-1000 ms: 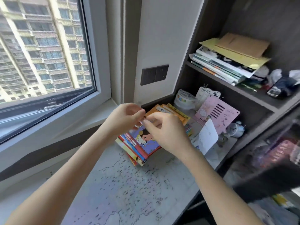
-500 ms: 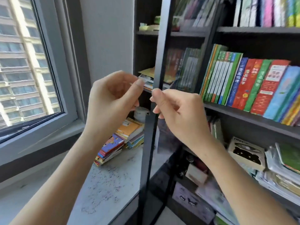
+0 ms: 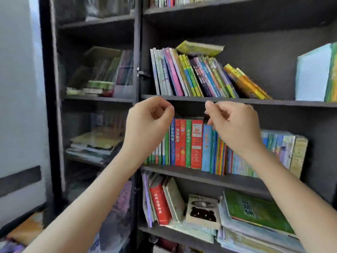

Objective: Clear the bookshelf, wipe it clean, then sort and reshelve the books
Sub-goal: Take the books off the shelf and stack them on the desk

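1. Books (image 3: 197, 143) with glossy red, green and blue spines stand upright and tightly packed along the middle board of the bookshelf (image 3: 237, 102), which is dark, matt and wood-grained.
2. The left hand (image 3: 149, 121) is raised before the left end of that row and the right hand (image 3: 235, 125) before its middle, the two apart. Each has its fingers curled in toward the thumb. Nothing shows in either grasp, and whether the right one touches a spine cannot be told.
3. On the board above, thin paperbacks (image 3: 191, 75) lean toward the left upright, with a yellow-green book (image 3: 199, 48) lying flat across their tops. A pale blue block (image 3: 313, 73) stands at the right edge.
4. On the board below, a red book (image 3: 160, 207) leans near the left end beside a cream carton (image 3: 202, 209) with dark cut-outs. A green-covered book (image 3: 255, 210) lies flat on stacked papers.
5. The left compartment sits behind a glass door (image 3: 96, 88), its piles blurred. A pale wall (image 3: 18, 88) lies beyond.
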Motion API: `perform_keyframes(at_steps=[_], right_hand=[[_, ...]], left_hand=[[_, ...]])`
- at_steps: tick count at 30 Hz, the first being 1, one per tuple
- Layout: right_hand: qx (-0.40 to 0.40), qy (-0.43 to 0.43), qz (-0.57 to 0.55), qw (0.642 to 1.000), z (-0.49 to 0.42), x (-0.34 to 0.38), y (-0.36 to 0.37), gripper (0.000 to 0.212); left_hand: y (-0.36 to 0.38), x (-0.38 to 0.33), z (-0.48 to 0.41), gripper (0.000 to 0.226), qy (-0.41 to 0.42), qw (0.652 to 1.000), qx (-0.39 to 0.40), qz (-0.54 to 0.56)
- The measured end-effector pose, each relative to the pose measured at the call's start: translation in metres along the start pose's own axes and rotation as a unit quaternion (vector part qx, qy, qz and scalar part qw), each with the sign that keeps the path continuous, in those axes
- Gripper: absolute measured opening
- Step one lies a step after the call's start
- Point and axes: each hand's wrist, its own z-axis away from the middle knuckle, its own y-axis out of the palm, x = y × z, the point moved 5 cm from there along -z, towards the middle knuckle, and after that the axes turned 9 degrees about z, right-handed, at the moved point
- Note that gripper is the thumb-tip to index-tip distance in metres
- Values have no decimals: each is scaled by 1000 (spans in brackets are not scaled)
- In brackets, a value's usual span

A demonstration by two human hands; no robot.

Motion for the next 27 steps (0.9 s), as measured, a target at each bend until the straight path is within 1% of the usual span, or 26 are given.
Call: perform_keyframes(at_steps=[4,6,8,10,13,16,18,19,21,22,24,25,27], right_hand=[[-30,-12,118,993,-38,-56,1,56],[-49,-2,189,981,-60,-85,4,44],[-50,20,255,966,-84,-115,9,33],[-46,42,309,949,-114,-151,16,38],[5,91,361,928,-156,-201,29,54],[82,120,408,901,-183,-245,47,60],[118,131,420,890,-198,-271,57,58],[141,139,419,886,-204,-283,61,57],[194,162,396,883,-217,-306,70,51],[221,170,379,882,-222,-316,75,46],[258,157,370,878,-229,-328,87,30],[261,144,378,877,-232,-331,91,26],[237,110,397,880,-235,-333,94,22]], left_hand=[[52,31,-44,12,-7,1000,-4,6],[76,48,-64,10,-1,1000,-3,12],[95,65,-83,9,0,1000,-2,17],[114,85,-107,7,5,1000,4,14],[136,111,-148,7,-12,1000,6,14],[159,129,-189,26,-37,999,13,27],[170,140,-220,41,-87,993,-1,82],[171,145,-235,47,-127,984,-13,128],[173,156,-268,56,-208,953,-36,219],[173,159,-283,58,-242,934,-46,258],[170,162,-310,65,-297,890,-58,342],[169,163,-320,69,-319,867,-63,378],[167,164,-336,70,-353,833,-75,420]])
